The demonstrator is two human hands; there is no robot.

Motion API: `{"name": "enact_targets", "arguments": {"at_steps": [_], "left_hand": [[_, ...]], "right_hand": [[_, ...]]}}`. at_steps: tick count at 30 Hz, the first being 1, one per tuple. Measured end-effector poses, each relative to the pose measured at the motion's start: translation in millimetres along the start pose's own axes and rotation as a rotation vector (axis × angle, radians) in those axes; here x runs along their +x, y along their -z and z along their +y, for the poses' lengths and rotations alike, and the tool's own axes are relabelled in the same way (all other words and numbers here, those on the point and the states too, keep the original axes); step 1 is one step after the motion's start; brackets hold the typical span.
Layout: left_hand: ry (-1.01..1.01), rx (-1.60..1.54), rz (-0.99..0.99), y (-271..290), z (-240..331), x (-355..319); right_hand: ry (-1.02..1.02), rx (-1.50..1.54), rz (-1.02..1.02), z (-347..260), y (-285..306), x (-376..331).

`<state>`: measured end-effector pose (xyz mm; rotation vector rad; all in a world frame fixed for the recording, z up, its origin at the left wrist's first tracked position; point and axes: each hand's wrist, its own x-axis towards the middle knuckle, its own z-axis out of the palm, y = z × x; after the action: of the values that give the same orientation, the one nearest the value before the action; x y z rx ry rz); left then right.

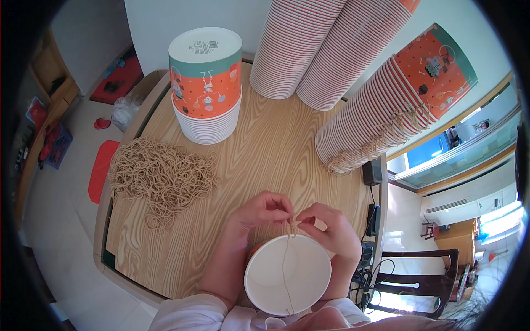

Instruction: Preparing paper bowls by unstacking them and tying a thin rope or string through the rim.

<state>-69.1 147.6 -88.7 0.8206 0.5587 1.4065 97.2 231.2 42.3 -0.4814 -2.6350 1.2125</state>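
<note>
A white-lined paper bucket (264, 276) with an orange outside lies tilted between my forearms, its mouth facing me. A thin tan string (285, 270) runs across that mouth from the lower rim to the upper one. Just above the upper rim, my left hand (266, 211) pinches the string between thumb and fingertips. My right hand (329, 227) meets it there, also pinching the string, with the fingertips close together. Whether a knot or loop is between the fingers is too small to tell. Left of my hands lies a tangled heap of tan strings (165, 174).
An upside-down stack of orange-and-green buckets (205, 83) stands behind the heap. Tall bucket stacks (292, 44) rise at the back; another stack (364, 116) at the right has strings along its side. Black adapters (372, 172) and cables line the table's right edge, near a dark chair (419, 255).
</note>
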Motion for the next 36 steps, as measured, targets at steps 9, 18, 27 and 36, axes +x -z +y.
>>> {"name": "enact_targets", "arguments": {"at_steps": [9,18,27,36], "left_hand": [[-0.009,-0.037,-0.025,2,3,0],[0.005,-0.016,-0.068,0,11,-4],[-0.032,-0.04,-0.068,-4,14,-6],[0.058,-0.028,-0.032,-3,6,4]], "right_hand": [[0.031,0.129,-0.239,-2,6,-2],[0.023,0.144,-0.219,0,5,-3],[0.015,0.163,-0.128,1,5,-2],[0.045,0.803,0.013,73,-44,-2]]}}
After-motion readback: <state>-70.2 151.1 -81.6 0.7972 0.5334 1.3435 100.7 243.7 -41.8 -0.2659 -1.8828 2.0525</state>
